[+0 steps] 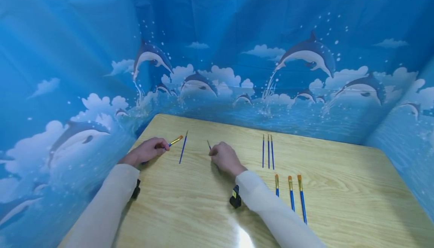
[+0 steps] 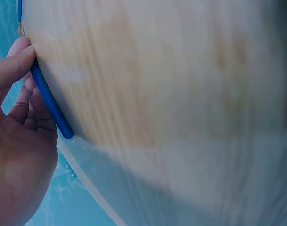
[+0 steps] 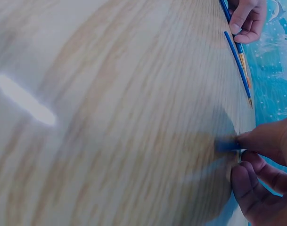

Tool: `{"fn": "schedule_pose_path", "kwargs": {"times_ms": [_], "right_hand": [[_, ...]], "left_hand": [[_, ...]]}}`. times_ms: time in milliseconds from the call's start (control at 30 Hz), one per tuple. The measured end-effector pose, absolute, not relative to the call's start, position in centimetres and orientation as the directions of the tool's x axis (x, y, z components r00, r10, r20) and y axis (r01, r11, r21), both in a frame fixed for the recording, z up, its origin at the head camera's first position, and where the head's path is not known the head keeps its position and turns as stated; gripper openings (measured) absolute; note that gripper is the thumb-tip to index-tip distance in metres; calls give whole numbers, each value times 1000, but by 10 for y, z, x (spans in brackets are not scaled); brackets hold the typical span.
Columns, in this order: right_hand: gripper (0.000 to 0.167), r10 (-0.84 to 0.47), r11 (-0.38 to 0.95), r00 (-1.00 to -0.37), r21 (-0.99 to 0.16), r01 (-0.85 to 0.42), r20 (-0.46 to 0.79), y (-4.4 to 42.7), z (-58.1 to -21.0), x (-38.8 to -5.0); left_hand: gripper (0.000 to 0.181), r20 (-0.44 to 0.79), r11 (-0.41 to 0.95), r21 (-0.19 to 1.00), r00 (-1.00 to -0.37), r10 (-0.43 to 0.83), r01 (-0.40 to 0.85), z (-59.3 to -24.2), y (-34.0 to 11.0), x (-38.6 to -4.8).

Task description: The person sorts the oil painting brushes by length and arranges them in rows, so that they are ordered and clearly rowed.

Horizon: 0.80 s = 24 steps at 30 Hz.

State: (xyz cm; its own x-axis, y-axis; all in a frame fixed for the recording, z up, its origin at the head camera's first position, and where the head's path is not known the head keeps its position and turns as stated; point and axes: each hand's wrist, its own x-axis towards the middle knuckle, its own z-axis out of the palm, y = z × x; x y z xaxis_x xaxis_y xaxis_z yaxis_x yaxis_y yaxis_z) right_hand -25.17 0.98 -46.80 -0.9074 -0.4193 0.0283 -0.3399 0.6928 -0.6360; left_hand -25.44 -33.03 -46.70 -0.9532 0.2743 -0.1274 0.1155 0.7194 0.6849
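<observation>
My left hand pinches a flat paintbrush between thumb and fingers. Its orange bristles point to the right, and the blue handle slants past the palm in the left wrist view. My right hand holds a thin paintbrush by its fingertips. Only its tip end shows in the head view; a blurred blue bit of handle sticks out in the right wrist view. Between the hands, a thin blue paintbrush lies on the wooden table.
To the right, three thin paintbrushes lie side by side. Nearer me are three flat orange-tipped paintbrushes, some handles partly covered by my right sleeve. A blue dolphin-print curtain hangs behind and beside the table.
</observation>
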Motion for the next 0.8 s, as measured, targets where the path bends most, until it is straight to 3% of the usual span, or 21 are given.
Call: {"fn": "schedule_pose_path", "kwargs": {"times_ms": [667, 800], "right_hand": [[28, -444, 683, -896, -643, -346, 10, 33, -465, -251], [22, -460, 683, -888, -639, -353, -1, 36, -464, -251]], "left_hand": [[16, -130, 719, 686, -953, 273, 112, -462, -328, -250], [16, -131, 711, 694, -952, 277, 112, -460, -327, -250]]}}
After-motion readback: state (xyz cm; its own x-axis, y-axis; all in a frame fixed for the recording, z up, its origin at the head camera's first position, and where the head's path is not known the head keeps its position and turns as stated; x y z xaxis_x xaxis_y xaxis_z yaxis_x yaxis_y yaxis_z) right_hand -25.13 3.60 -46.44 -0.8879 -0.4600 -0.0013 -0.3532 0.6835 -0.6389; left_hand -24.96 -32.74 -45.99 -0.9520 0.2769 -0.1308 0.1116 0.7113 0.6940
